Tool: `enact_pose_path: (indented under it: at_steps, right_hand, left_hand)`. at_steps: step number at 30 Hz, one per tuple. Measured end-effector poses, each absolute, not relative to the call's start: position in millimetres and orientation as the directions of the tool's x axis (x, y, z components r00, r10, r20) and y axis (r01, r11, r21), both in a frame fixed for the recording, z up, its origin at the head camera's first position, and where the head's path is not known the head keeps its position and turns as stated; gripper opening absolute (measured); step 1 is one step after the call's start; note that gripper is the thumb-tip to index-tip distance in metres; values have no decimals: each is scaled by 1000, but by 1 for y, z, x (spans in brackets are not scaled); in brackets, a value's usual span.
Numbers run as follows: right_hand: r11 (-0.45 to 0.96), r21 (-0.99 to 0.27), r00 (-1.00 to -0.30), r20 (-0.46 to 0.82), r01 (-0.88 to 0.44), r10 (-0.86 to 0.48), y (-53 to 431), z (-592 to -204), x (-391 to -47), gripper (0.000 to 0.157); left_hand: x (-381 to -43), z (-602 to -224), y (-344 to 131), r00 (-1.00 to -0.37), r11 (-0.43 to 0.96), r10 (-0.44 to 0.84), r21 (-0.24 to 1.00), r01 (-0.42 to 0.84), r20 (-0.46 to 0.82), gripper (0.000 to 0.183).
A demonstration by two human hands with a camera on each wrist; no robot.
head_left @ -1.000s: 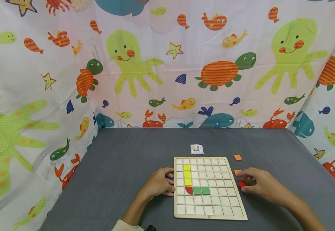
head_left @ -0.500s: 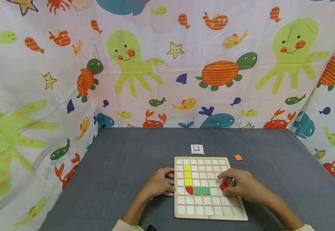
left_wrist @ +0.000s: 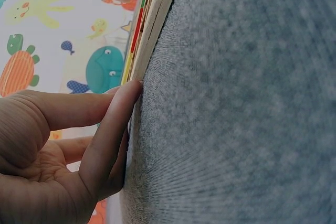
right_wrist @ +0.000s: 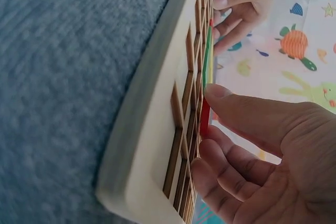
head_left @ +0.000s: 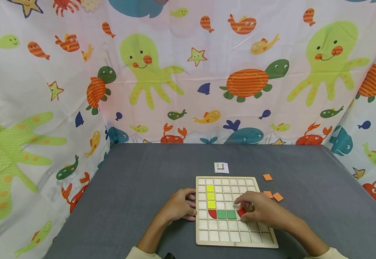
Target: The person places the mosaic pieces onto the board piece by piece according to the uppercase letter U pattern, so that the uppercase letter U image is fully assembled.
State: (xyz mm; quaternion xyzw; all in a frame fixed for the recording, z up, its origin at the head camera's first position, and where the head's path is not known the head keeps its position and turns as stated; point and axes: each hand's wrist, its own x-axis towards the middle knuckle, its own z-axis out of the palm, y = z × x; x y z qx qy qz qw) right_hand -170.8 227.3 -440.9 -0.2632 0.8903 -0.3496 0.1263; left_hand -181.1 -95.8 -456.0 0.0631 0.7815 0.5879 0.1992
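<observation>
A wooden grid board lies on the grey table. My left hand touches its left edge with relaxed fingers, also seen at the board's side in the left wrist view. My right hand pinches a red tile between thumb and fingers, over the grid just right of two green tiles; part of this tile is hidden by the fingers. In the right wrist view the red tile stands edge-on close to the grid. A rounded red tile sits in the corner below a column of yellow tiles.
Three orange tiles lie on the table right of the board, one orange tile farther back than the others. Behind the board is a small card with a coloured U-shaped pattern. A curtain printed with sea animals borders the table.
From the table at the right, my right hand has carried the red tile leftward over the board, beside the green tiles. The orange tiles it covered now show. My left hand has stayed put.
</observation>
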Motion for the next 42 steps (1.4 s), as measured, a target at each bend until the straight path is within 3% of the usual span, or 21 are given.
enact_pose_path:
  at_steps: [31,42]
  right_hand:
    - [617,-701,-822,-75,-359,-564,222,-443,-170,35]
    - [585,-714,-830,-8,-386,-558,234,-444,-173,35]
  left_hand:
    - [-180,-455,-96,-916,312,332,943,-118,-225,74]
    - [-181,-457,-96,-914,289,340,950,-122,-221,74]
